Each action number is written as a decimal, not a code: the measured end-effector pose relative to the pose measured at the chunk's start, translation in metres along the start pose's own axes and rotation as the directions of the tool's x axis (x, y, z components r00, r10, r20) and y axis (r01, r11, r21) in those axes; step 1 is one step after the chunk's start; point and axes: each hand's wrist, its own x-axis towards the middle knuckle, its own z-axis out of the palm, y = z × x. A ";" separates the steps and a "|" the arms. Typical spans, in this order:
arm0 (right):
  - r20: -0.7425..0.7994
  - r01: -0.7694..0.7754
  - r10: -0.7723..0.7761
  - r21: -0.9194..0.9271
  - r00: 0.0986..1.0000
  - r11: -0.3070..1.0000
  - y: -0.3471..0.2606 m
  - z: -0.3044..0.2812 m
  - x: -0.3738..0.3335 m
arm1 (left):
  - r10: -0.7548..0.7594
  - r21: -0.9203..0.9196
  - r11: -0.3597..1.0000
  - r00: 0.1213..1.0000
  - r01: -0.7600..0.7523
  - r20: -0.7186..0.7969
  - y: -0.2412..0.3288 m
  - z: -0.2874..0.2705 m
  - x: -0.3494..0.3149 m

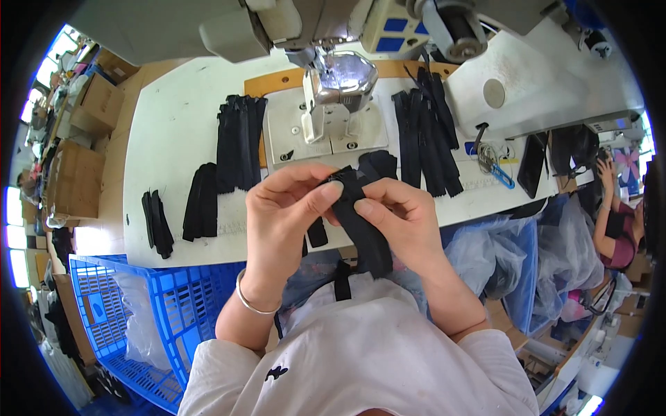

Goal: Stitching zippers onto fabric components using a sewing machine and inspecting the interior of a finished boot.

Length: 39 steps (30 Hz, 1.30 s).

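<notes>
Head view: nearest is the wearer's white shirt (374, 353), below the hands. Left hand (295, 197): grip closed, thumb and fingers pinching upper end of a black strip (371, 243). Right hand (402, 215): grip narrow too, pinching same strip at its right edge. Strip is between both hands, held in front of the machine (340, 80), lower end hanging past the counter (166, 125) edge toward the shirt. Bangle (244, 298) on left wrist. More black strips on counter: tall bunch (239, 142) left of machine, two smaller bunches farther left, another bunch (424, 132) right. Blue-handled tool (501, 177) and phone (533, 165) at right. Blue crate (159, 298) lower left.
</notes>
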 end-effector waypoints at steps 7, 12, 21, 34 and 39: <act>-0.035 0.196 -0.199 -0.084 0.979 0.977 -0.005 0.023 0.044 | 0.022 -0.095 0.995 1.000 -0.024 -0.019 0.018 -0.006 0.050; -0.138 0.238 -0.237 -0.005 0.962 0.971 -0.007 0.034 0.063 | 0.095 -0.025 0.995 0.990 -0.098 -0.106 0.019 0.005 0.069; -0.177 0.283 -0.281 -0.012 0.943 0.959 -0.013 0.037 0.079 | 0.154 -0.029 0.986 0.961 -0.165 -0.229 0.009 0.012 0.084; -0.232 0.278 -0.305 -0.144 0.924 0.950 -0.015 0.039 0.078 | 0.144 -0.137 0.974 0.957 -0.182 -0.250 0.002 0.017 0.084; -0.225 0.262 -0.308 -0.211 0.924 0.942 -0.016 0.037 0.073 | 0.180 0.004 0.983 0.953 -0.184 -0.243 0.011 0.023 0.078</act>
